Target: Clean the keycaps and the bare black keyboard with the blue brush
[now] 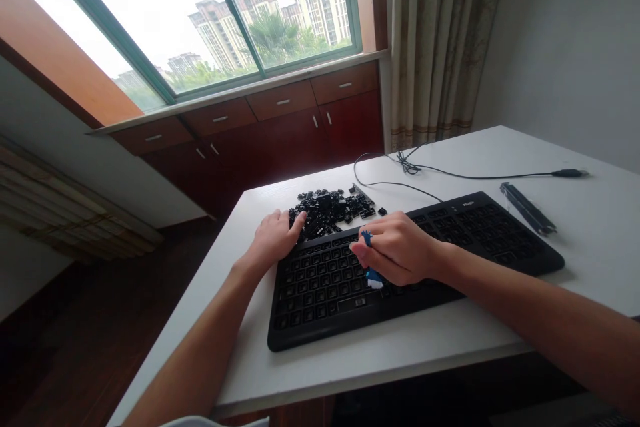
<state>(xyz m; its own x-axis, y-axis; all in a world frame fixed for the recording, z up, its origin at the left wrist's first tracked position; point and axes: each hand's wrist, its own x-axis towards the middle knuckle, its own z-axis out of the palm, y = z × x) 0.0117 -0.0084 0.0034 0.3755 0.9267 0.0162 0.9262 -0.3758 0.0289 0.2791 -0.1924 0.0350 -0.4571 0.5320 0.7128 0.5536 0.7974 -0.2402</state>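
A black keyboard (320,323) lies on the white table with its keycaps off, showing rows of bare sockets. My right hand (400,248) is closed around a small blue brush (374,278); its pale bristle end points down over the middle of the keyboard, and whether it touches the sockets I cannot tell. At the keyboard's far left corner rests my left hand (273,238), thumb apart from the fingers, holding nothing I can see. A heap of loose black keycaps (325,208) lies right beside its fingers, behind the keyboard.
The keyboard's cable (400,184) runs behind it to a plug (570,173) on the right. A dark strip-like item in clear wrapping (529,208) lies right of the keyboard. The white table (240,373) has its front edge close to me. Beyond stand red-brown cabinets (295,140) under a window.
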